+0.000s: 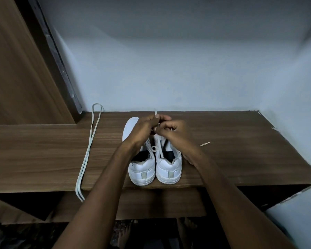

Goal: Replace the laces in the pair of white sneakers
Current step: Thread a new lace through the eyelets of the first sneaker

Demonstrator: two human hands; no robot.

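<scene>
Fingers of the left hand (144,130) were curled round a white lace (155,112), pinching it so that a short end stood up above the knuckles, and the fingers of the right hand (171,131) were curled close beside them, gripping the same lace just below; the two hands touched each other over the toes of the shoes. Both hands hovered above the pair of white sneakers (153,159), which stood side by side on the wooden shelf (241,150) with their heels toward the person and their toes toward the wall (169,60). From the hands the lace ran down between the two shoes, where a small loop of it (154,148) lay over the dark openings. A second lace (87,153), folded double, lay well apart on the left of the shelf, its bend near the wall and its two ends hanging over the front edge. A lace tip (205,144) showed on the shelf just right of the right wrist; whether it belonged to the held lace could not be told. A wooden door panel (16,69) rose at the far left
</scene>
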